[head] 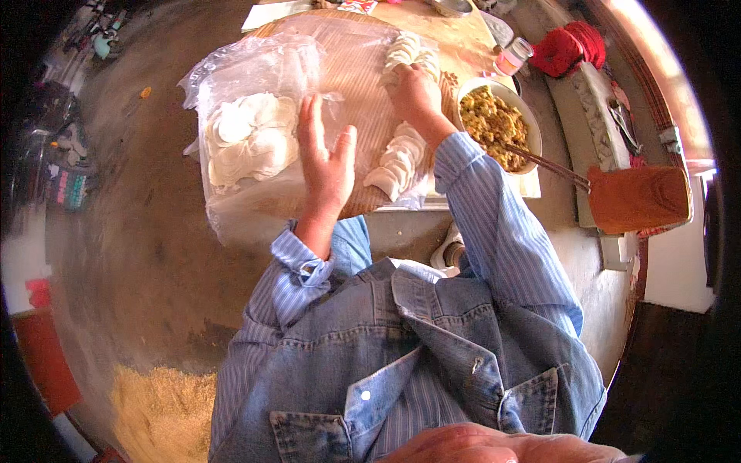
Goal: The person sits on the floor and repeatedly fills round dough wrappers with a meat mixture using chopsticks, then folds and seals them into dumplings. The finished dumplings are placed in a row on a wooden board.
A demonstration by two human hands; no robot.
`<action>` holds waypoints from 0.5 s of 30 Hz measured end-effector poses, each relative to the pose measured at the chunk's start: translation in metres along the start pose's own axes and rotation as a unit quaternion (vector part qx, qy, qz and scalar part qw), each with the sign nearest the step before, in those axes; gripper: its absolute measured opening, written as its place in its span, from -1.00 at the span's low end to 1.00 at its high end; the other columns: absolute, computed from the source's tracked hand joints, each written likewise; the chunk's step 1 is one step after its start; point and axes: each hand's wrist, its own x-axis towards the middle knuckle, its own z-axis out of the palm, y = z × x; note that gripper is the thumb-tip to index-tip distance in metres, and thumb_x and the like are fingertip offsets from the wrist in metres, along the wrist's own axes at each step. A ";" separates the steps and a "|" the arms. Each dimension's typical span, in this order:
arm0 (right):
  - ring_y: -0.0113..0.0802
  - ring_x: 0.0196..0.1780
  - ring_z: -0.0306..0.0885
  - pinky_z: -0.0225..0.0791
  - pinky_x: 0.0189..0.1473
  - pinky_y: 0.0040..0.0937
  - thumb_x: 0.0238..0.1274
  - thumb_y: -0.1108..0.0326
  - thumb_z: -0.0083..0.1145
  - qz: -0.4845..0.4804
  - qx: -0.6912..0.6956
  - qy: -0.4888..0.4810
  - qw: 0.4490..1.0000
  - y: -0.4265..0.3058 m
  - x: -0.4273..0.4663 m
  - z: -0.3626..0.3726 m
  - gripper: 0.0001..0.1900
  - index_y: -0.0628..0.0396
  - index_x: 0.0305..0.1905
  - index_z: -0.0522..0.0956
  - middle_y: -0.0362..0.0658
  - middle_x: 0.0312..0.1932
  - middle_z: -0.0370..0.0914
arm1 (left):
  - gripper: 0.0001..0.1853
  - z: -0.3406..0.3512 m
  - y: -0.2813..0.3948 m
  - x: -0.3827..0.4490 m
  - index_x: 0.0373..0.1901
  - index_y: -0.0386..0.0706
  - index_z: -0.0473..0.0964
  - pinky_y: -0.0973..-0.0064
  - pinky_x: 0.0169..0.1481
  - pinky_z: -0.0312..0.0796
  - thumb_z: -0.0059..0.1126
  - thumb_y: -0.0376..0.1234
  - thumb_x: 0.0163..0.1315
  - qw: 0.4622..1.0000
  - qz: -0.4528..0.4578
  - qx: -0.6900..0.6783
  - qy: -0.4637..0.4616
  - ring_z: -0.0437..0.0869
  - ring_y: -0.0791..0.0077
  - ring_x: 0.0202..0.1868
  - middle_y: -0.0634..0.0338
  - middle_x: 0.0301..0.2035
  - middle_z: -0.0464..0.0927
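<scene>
My left hand [327,156] is raised with its fingers apart and nothing in it, just right of a stack of round dough wrappers [252,139] on a clear plastic bag [260,55]. My right hand [415,95] reaches to the near end of a far row of folded dumplings [405,51] on the round wooden board [359,63]; its fingertips are at a dumpling, and whether they grip it cannot be told. A nearer row of dumplings [399,162] lies below that hand. Right of it stands a white bowl of chopped filling [495,121] with chopsticks [547,162] resting in it.
A glass jar with a pink label [513,56] stands on the table [457,29] beyond the bowl. Red cloth or yarn [570,49] lies on a ledge at the right. Near the chopstick ends is an orange-brown stool or box [639,198]. Yellow grain [165,408] covers floor at lower left.
</scene>
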 end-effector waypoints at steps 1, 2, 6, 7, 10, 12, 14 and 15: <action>0.04 -0.14 0.52 0.41 -0.12 -0.10 -0.04 0.22 0.19 -0.002 -0.005 0.005 1.000 0.001 0.010 0.008 -0.73 0.08 -0.21 0.56 0.06 -0.20 0.52 | -0.39 -0.012 -0.004 0.004 0.26 -0.27 0.17 0.23 0.38 -0.01 0.12 -0.40 0.15 1.000 0.001 0.008 0.014 0.13 0.05 0.32 -0.11 0.25 0.16; 0.04 -0.14 0.52 0.40 -0.12 -0.10 -0.04 0.23 0.18 0.000 -0.037 -0.011 0.999 0.004 0.019 0.014 -0.75 0.08 -0.23 0.56 0.07 -0.21 0.52 | -0.40 -0.022 -0.010 0.008 0.24 -0.26 0.20 0.24 0.38 0.01 0.13 -0.42 0.13 0.999 0.001 -0.014 0.038 0.15 0.06 0.31 -0.10 0.23 0.18; 0.03 -0.16 0.53 0.40 -0.15 -0.12 -0.05 0.24 0.17 -0.019 -0.070 -0.029 0.997 0.027 0.039 0.042 -0.74 0.11 -0.22 0.55 0.08 -0.28 0.54 | -0.48 -0.060 -0.007 0.021 0.17 -0.24 0.28 0.30 0.29 0.18 0.10 -0.52 0.12 0.993 -0.052 -0.079 0.073 0.22 0.19 0.27 -0.01 0.19 0.24; 0.03 -0.17 0.53 0.39 -0.15 -0.12 -0.06 0.24 0.18 -0.023 -0.077 -0.024 0.996 0.034 0.042 0.045 -0.73 0.11 -0.22 0.54 0.08 -0.29 0.55 | -0.49 -0.068 -0.008 0.023 0.16 -0.23 0.29 0.33 0.24 0.26 0.07 -0.55 0.11 0.995 -0.046 -0.056 0.065 0.26 0.24 0.26 0.02 0.18 0.26; 0.02 -0.08 0.49 0.36 -0.08 -0.11 -0.08 0.23 0.22 -0.008 -0.061 -0.045 0.997 0.012 0.040 0.030 -0.71 0.09 -0.21 0.55 0.09 -0.17 0.51 | -0.55 -0.093 -0.012 0.028 0.09 -0.22 0.37 0.44 0.11 0.37 0.05 -0.56 0.10 0.997 -0.017 -0.028 0.067 0.43 0.29 0.12 0.05 0.11 0.34; 0.01 0.00 0.45 0.33 -0.02 -0.12 -0.04 0.22 0.20 0.016 -0.082 -0.059 0.995 0.001 0.031 0.011 -0.71 0.04 -0.16 0.56 0.06 -0.06 0.48 | -0.65 -0.109 -0.012 0.033 -0.05 -0.22 0.49 0.49 -0.01 0.44 0.02 -0.57 0.07 0.993 -0.013 0.090 0.072 0.57 0.35 -0.05 0.09 -0.05 0.50; 0.00 -0.01 0.45 0.34 -0.01 -0.13 -0.02 0.21 0.19 0.008 -0.056 -0.038 0.998 0.000 0.025 0.001 -0.70 0.02 -0.14 0.56 0.03 -0.07 0.48 | -0.68 -0.124 -0.013 0.041 -0.10 -0.19 0.53 0.51 -0.10 0.44 0.03 -0.54 0.07 0.985 -0.027 0.170 0.027 0.60 0.40 -0.16 0.10 -0.15 0.57; 0.00 -0.01 0.45 0.34 0.00 -0.14 -0.02 0.21 0.18 0.006 -0.047 -0.024 0.999 0.000 0.020 -0.008 -0.70 0.01 -0.13 0.56 0.02 -0.07 0.49 | -0.68 -0.130 -0.015 0.045 -0.09 -0.18 0.54 0.53 -0.12 0.42 0.05 -0.53 0.08 0.979 -0.027 0.202 0.002 0.59 0.44 -0.20 0.11 -0.16 0.58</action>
